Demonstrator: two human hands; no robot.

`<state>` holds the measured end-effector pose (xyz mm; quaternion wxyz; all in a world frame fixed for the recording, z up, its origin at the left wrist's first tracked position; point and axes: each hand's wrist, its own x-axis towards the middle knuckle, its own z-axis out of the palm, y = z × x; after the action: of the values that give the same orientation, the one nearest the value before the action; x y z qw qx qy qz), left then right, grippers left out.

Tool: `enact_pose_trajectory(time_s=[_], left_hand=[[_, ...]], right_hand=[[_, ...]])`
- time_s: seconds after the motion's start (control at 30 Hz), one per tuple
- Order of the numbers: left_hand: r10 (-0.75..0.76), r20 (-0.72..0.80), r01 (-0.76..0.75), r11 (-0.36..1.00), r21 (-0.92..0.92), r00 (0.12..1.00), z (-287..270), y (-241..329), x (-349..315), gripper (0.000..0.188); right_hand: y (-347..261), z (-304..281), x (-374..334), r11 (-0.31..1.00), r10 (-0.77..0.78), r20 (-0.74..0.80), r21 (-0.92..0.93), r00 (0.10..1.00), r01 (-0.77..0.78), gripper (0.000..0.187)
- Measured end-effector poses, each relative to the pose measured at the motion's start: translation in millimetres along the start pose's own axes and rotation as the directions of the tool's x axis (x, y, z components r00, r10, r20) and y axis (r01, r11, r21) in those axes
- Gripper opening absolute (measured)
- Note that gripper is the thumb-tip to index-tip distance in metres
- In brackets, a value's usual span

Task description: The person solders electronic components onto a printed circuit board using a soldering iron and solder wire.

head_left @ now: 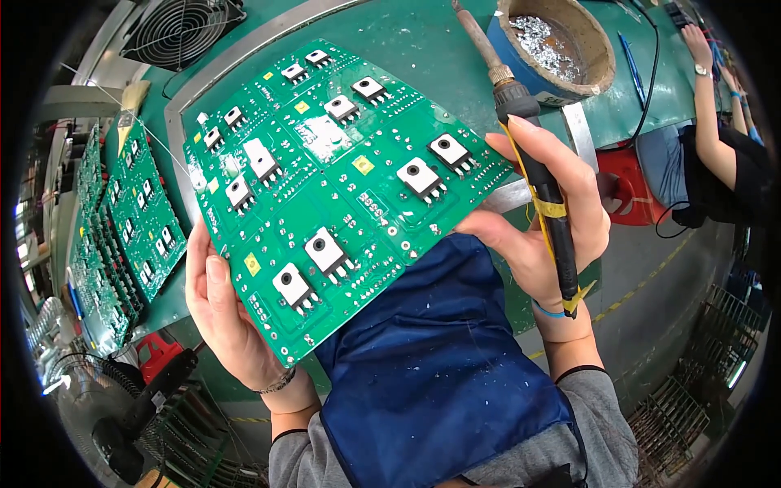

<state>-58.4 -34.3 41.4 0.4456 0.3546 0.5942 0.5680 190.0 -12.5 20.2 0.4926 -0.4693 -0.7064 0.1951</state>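
A large green circuit board (313,224) is held up, tilted, over my lap. Several black transistors with pale metal tabs stand out on its face, among solder joints and small yellow stickers. My left hand (218,305) grips the board's lower left edge, its fingers partly hidden behind. In my right hand (561,207) is a soldering iron (555,232) with a black handle and yellow tape, its tip pointing up and away. The right thumb and a fingertip are at the board's right corner; whether both touch it I cannot tell.
Beyond the iron stands a blue-sided round pot (521,69) with silvery scraps. A row of similar boards (142,211) stands at left, beside a brush (130,106). A black fan (183,32) sits at far left. Another person's arm (706,106) shows at right, near a red stool (634,195).
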Motion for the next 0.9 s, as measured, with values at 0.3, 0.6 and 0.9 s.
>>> enact_pose_trajectory(time_s=[0.3,0.6,0.9], left_hand=[[0.157,-0.084,-0.163,0.984,-0.072,0.984,6.2,-0.7,-20.1,0.049],[0.25,-0.108,-0.245,0.968,0.054,0.962,2.6,-0.6,-28.0,0.049],[0.135,-0.163,-0.13,0.991,0.043,0.977,0.9,16.1,-39.5,0.089]], right_hand=[[6.3,2.9,-12.6,0.993,0.061,-0.053,0.108,0.997,-0.055,0.07],[8.6,4.0,-23.5,0.977,0.11,-0.032,0.186,0.993,-0.102,0.072],[9.3,7.7,-27.6,0.958,0.138,-0.031,0.259,0.99,-0.126,0.073]])
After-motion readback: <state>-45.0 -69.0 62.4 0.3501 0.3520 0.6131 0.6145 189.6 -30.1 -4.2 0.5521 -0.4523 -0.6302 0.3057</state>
